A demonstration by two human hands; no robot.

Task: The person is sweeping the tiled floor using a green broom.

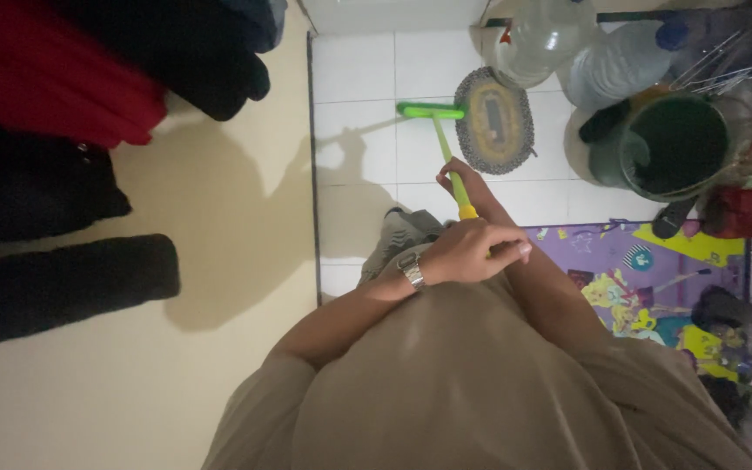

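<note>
While gripping the green mop [442,139] handle, right hand [463,184] lower and nearer the head, left hand [472,251] higher; shaft running away toward the oval mat [496,122].

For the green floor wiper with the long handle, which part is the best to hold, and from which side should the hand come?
Probably the upper part of the handle, taken from above and from the sides. The green wiper has its head flat on the white tiled floor and the stick slants up towards the person. The left hand holds its top end, the right hand is lower down.
</note>
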